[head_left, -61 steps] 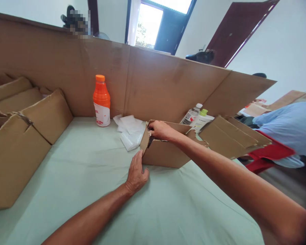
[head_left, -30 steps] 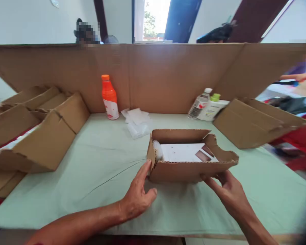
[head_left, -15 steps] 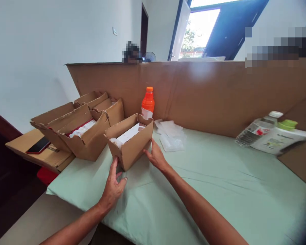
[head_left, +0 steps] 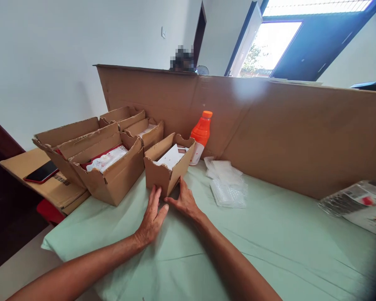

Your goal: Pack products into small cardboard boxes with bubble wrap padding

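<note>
A small open cardboard box holding white items stands on the green cloth beside a row of similar open boxes. My left hand lies flat with fingers stretched out, fingertips against the box's near corner. My right hand is open too, fingers spread on the cloth and touching the box's right side. Neither hand holds anything.
An orange bottle stands behind the box against a tall cardboard wall. Clear plastic bags lie to the right. Bottles lie at far right. A red phone rests on a flat carton at left. A person's head shows beyond the wall.
Both hands slid the small box left across the cloth, up beside the row of open boxes. The hands have loosened from its sides and now rest at its near corner.
</note>
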`<state>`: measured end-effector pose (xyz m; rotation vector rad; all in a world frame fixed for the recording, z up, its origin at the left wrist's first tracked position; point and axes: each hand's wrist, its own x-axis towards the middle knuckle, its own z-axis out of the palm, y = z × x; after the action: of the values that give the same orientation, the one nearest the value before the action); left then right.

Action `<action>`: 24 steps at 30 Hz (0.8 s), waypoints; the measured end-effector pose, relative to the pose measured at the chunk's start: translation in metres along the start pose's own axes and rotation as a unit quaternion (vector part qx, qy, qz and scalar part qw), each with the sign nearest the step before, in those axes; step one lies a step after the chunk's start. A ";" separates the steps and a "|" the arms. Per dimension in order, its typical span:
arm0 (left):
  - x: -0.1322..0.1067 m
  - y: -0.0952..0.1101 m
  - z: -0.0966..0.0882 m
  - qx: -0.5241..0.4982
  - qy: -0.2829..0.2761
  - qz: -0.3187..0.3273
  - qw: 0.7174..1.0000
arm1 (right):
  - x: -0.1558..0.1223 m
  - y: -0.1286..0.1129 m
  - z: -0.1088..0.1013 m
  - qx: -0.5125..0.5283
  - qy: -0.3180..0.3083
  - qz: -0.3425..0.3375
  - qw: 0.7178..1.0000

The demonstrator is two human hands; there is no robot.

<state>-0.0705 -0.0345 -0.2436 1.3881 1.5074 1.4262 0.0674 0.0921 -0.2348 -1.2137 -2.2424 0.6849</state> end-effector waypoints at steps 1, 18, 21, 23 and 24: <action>0.011 -0.002 0.001 0.004 0.006 0.000 1.000 | 0.008 -0.002 0.001 -0.017 0.000 0.006 1.000; 0.116 -0.035 0.002 0.135 0.019 0.026 0.990 | 0.102 -0.002 0.010 -0.144 -0.019 0.063 0.987; 0.118 -0.034 0.002 0.157 -0.001 0.027 0.987 | 0.109 0.003 0.007 -0.156 -0.038 0.058 0.985; 0.119 -0.034 0.002 0.172 -0.009 0.026 0.985 | 0.113 0.006 0.007 -0.166 -0.049 0.054 0.983; 0.120 -0.034 0.002 0.180 -0.012 0.027 0.983 | 0.114 0.006 0.008 -0.172 -0.052 0.051 0.982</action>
<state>-0.1063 0.0842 -0.2516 1.6615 1.7879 1.2020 0.0116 0.1914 -0.2233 -1.4951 -2.4716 0.4159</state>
